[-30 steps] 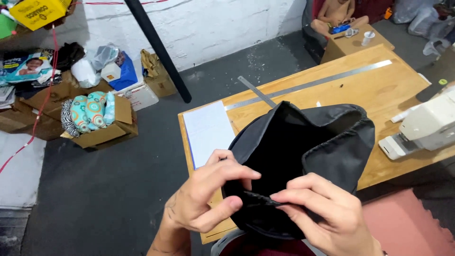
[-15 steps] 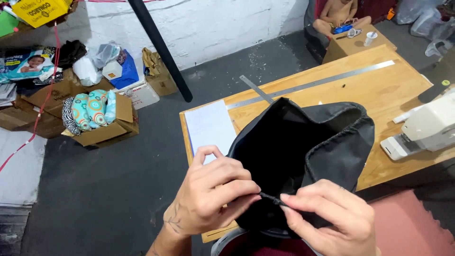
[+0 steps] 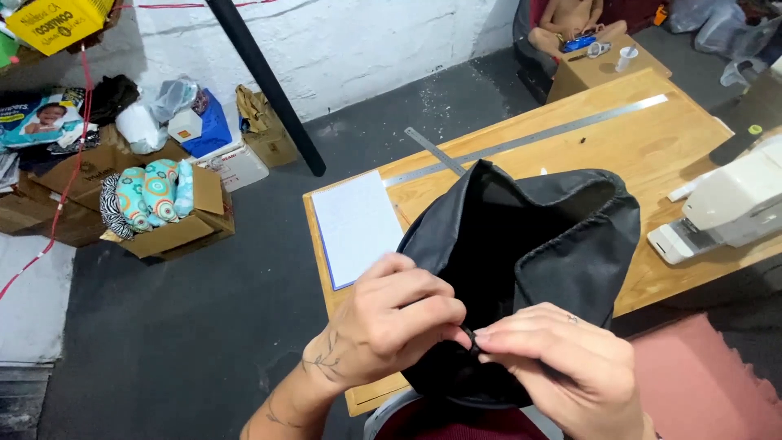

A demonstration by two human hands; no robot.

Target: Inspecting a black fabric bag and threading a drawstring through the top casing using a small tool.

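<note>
Up close, left hand [image 3: 391, 322] and right hand [image 3: 562, 363] pinched together on black fabric bag [image 3: 529, 253], wooden surface [image 3: 652, 147] beneath, sewing machine [image 3: 725, 212] at three o'clock, white paper [image 3: 354, 224] at ten o'clock

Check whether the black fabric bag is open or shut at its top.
Open: the black fabric bag gapes at its far end, its rim spread wide, the dark inside showing.

Wooden table [image 3: 652, 147]: white paper sheet [image 3: 356, 226], long steel ruler [image 3: 529, 140], sewing machine [image 3: 729, 210].

Both hands [image 3: 481, 346] pinched together, fingertips touching
</note>
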